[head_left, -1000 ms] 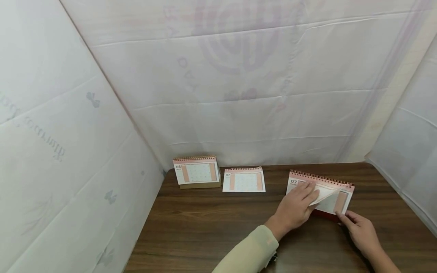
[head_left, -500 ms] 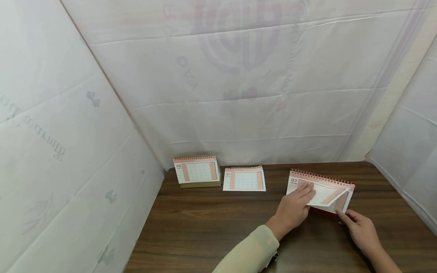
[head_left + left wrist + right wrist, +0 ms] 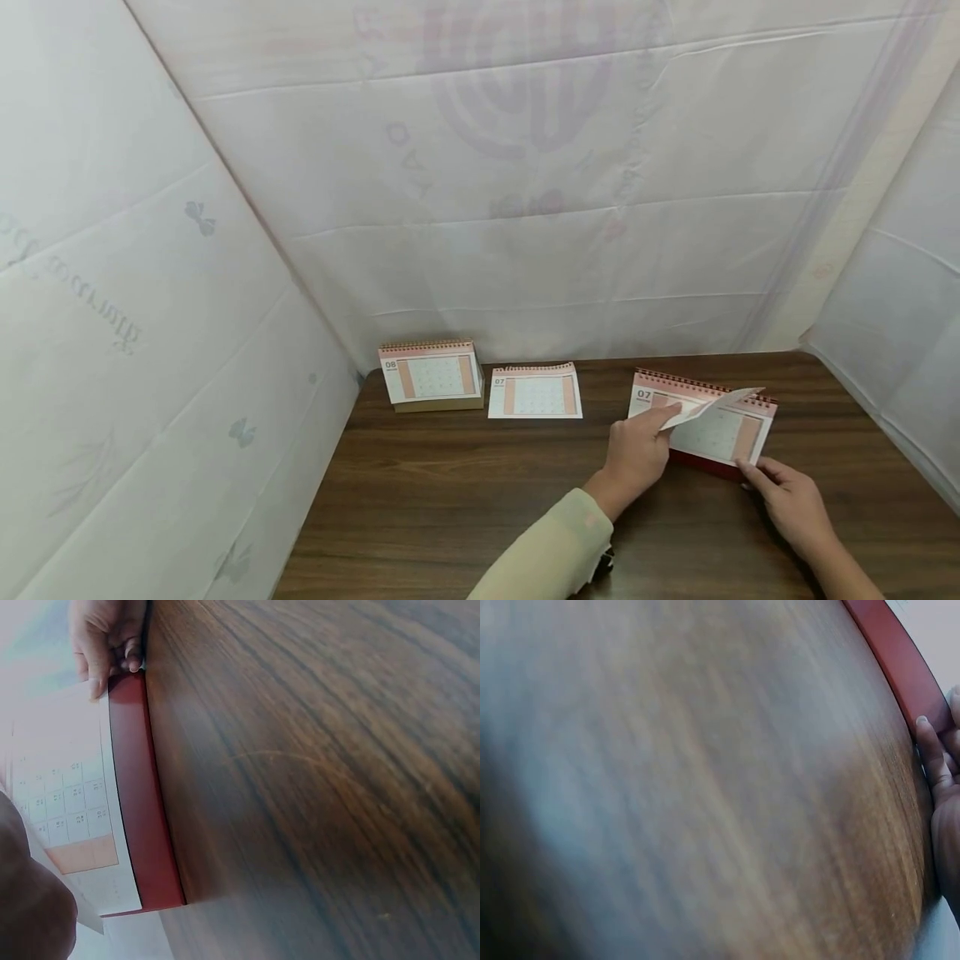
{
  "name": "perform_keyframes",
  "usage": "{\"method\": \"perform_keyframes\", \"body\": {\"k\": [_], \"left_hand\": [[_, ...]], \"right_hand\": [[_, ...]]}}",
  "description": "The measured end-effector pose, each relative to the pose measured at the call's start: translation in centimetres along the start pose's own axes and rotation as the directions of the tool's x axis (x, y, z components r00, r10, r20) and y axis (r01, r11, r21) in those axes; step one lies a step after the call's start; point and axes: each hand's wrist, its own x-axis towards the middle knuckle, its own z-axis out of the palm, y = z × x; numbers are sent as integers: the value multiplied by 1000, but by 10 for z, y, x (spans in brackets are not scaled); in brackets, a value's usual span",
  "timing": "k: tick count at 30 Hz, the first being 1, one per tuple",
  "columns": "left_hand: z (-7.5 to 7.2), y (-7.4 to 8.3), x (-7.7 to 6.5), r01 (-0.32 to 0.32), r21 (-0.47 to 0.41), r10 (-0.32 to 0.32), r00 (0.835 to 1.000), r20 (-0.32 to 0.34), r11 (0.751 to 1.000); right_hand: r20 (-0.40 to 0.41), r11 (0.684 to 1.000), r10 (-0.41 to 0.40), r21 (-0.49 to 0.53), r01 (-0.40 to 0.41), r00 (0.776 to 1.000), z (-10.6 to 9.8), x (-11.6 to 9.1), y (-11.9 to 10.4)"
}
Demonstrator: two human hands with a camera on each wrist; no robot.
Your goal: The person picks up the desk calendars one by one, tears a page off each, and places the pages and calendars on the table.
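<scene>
A spiral desk calendar [image 3: 712, 440] with a red base [image 3: 139, 802] stands on the right of the table, its visible sheet marked 07. My left hand [image 3: 637, 450] pinches a calendar page [image 3: 712, 407] near its left side. That page's right part is lifted and curled away from the coil, its free corner pointing up to the right; another printed sheet shows beneath. My right hand [image 3: 791, 504] grips the calendar's lower right corner, thumb on the sheet. In the right wrist view, its fingers [image 3: 930, 746] lie at the end of the red base.
At the back left stands a second desk calendar [image 3: 432, 377] showing 08, on a tan base. Beside it lies a detached 07 page [image 3: 536, 393] with a ragged top edge. The brown wooden table [image 3: 450, 492] meets white sheeted walls [image 3: 525, 267] behind and at both sides.
The loose page's right part dropped flat over the calendar, then swung up and left, baring the sheet below. My left hand moved slightly left and down with it; the right hand kept its place.
</scene>
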Motion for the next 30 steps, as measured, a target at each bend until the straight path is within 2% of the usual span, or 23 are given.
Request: {"method": "perform_keyframes", "body": {"k": [5,11,18,21,25,30], "left_hand": [[-2,0,3,74,-64,-74,997,10,995],[-1,0,7,178,-179,-179,984,11,968],[0,0,6,239,-215,-232,971,56,947],[-2,0,6,302,-268,-286,953,100,915],[-5,0,8,393,-313,-354,919,174,865],[-6,-2,9,426,-335,-376,903,206,840]], "right_hand": [[-6,1000,-6,-8,6,1000,1,0,0],[-10,1000,-11,-27,11,1000,0,0,-1],[-22,1000,3,-22,-4,1000,1,0,-2],[-25,1000,1,-23,-2,1000,2,-1,-2],[-26,1000,-6,-23,5,1000,2,-1,-1],[-19,1000,-4,-15,3,1000,3,0,0]]}}
